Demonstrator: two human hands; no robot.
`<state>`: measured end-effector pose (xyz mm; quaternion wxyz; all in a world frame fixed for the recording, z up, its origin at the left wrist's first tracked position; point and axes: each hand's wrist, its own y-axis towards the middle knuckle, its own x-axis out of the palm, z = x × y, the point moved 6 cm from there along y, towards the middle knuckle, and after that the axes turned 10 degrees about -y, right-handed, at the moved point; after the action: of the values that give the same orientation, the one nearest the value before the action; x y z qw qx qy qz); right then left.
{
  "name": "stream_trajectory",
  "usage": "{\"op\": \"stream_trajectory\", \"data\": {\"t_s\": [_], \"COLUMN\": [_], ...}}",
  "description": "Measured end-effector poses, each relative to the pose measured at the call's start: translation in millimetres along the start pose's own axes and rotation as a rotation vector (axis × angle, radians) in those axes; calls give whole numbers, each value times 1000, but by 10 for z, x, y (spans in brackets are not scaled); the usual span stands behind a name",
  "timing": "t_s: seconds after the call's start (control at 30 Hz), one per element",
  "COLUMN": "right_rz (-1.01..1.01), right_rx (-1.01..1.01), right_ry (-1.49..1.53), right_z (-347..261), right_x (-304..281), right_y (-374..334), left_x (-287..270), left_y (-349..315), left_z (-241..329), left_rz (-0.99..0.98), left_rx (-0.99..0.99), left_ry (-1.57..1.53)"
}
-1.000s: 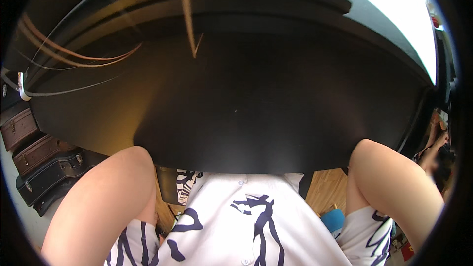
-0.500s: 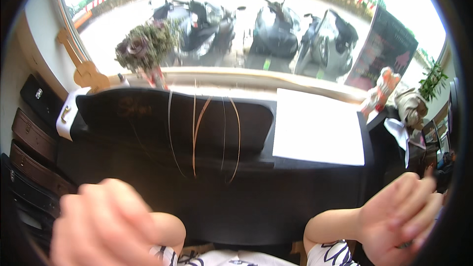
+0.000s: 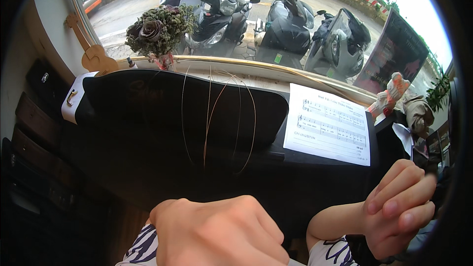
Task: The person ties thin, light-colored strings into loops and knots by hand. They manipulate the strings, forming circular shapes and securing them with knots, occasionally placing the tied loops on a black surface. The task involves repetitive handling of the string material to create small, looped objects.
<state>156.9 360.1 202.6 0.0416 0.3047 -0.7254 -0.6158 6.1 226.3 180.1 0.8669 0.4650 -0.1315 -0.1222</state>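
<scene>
My left hand fills the lower middle, close up and held above my lap. Its back and bent knuckles face up, the fingers are folded out of sight, and anything in them is hidden. To the lower right, my right hand is raised with its fingers curled in toward the palm, and nothing shows in them. Both hands are apart from the black surface beyond. Against the black panel with a curved top show several thin looped wires or strings. A printed music sheet lies right of them.
Dried flowers and a small wooden guitar shape stand by the window sill. Dark cases line the left side. Pink-and-white figure and cloth sit at right. Outside are parked scooters.
My left hand has moved right, toward the middle. My right hand has shifted slightly, its fingers curled in more clearly. The view has shifted a little and is sharper, so the sheet's notes show.
</scene>
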Motion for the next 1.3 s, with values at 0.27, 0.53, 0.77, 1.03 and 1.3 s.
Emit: {"op": "stream_trajectory", "data": {"t_s": [0.27,0.53,0.77,1.03,1.3], "right_rz": [-160,-391,-591,-614,-590], "right_rx": [28,466,769,918,933], "right_ry": [-131,-219,-89,167,266], "right_z": [204,812,1412,1434,1406], "right_x": [93,464,1129,1425,1473], "right_y": [89,8,-315,-424,-415], "left_x": [-240,-1415,-1561,-1477,-1487], "left_y": [44,-311,-468,-388,-391], "left_z": [24,242,213,-38,-69], "left_rz": [-73,635,769,704,683], "left_rx": [-184,-549,-775,-862,-928], "left_ry": [493,1448,1242,1159,1199]}}
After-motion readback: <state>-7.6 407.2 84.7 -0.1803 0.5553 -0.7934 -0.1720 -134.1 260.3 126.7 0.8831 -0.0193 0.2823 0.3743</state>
